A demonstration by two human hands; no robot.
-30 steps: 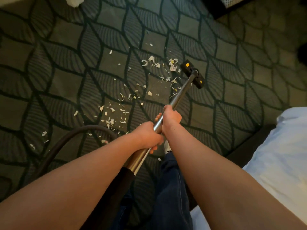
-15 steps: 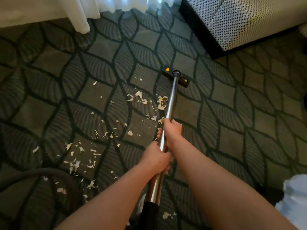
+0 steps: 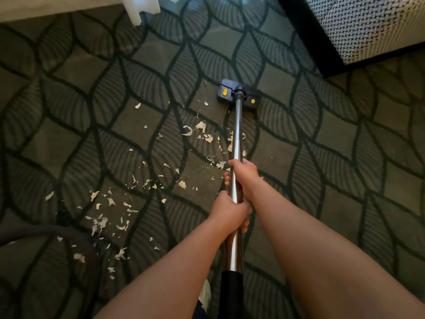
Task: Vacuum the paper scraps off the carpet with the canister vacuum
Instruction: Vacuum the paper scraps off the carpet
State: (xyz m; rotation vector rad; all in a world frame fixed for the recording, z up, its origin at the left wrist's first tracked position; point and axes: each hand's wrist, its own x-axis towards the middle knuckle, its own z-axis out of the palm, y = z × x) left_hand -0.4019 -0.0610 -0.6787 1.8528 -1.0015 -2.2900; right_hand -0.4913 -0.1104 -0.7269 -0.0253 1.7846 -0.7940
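Head view, the only one on offer. The shiny silver metal vacuum wand (image 3: 236, 134) is gripped by both hands. It's wrapped by the right hand (image 3: 243, 176) further up, fingers curled round the tube, and by the left hand (image 3: 230, 210) just below, nearly touching the right. The flat black floor nozzle with yellow buttons (image 3: 239, 94) is parked on the dark green leaf-patterned carpet (image 3: 345, 157), out toward its far edge. The torn white paper scraps (image 3: 200, 127) are scattered behind it and off to the left, trailing back to the carpet's near-left corner. So most of the mess looks not yet picked up.

What could go wrong, as a guess: with the nozzle parked past the scraps, only the strip under the wand might be caught on a straight pull back, and the left-hand bulk missed. Light flakes could be shoved along by the nozzle edge instead of sucked in. Scraps could be dragged or buried by the dark rubber hose (image 3: 34, 233) lying at the near-left. The woven grey-and-white upholstered seat (image 3: 368, 26) at the far-right corner could be bumped on a wide swing.
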